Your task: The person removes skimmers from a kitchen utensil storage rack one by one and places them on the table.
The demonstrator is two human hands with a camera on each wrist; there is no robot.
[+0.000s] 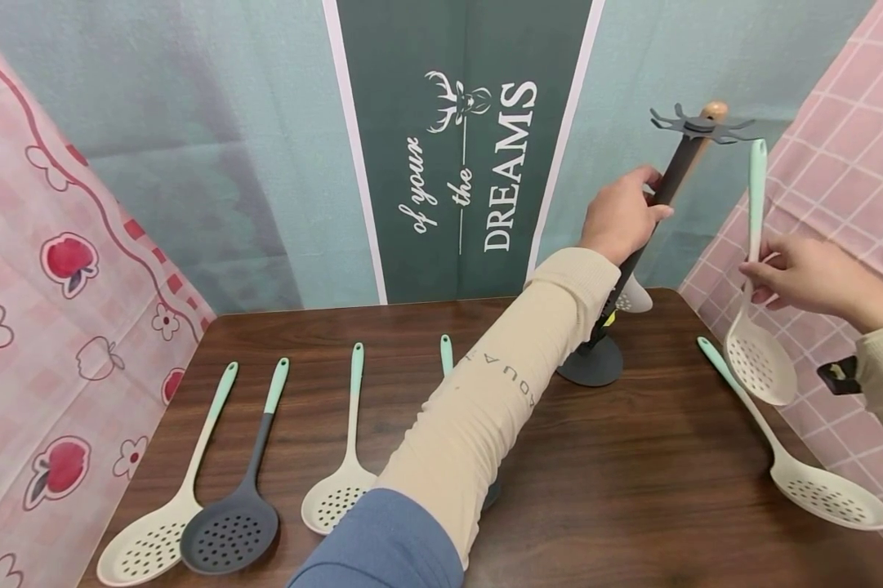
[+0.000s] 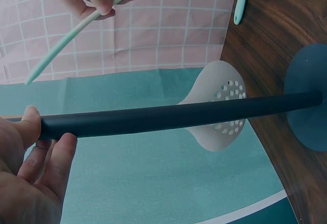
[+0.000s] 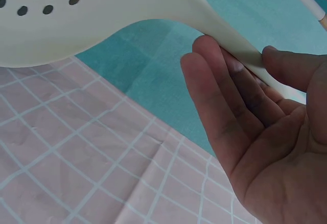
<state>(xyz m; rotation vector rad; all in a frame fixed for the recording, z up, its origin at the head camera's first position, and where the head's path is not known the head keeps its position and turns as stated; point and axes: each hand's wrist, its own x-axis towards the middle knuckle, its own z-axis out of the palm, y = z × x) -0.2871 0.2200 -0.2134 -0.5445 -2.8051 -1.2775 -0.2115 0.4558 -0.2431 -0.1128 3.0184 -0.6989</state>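
Observation:
My left hand point(image 1: 625, 214) holds the dark pole point(image 1: 682, 167) of a utensil stand below its ring of hooks point(image 1: 694, 125); in the left wrist view thumb and fingers wrap the pole point(image 2: 153, 119). The stand leans to the right in the head view. At the right, my right hand point(image 1: 816, 273) pinches a cream skimmer point(image 1: 760, 363) by its shaft, bowl down. The mint handle end is beside the rightmost hook; whether they touch I cannot tell. Behind the pole is another pale perforated utensil point(image 2: 219, 81), its upper part hidden.
A cream skimmer point(image 1: 827, 494) lies at the table's right edge. On the left lie a cream skimmer point(image 1: 147, 543), a dark grey one point(image 1: 231, 531) and another cream one point(image 1: 334, 498). My left sleeve partly covers a further mint-handled utensil point(image 1: 447, 353). Curtains border the wooden table point(image 1: 632, 490).

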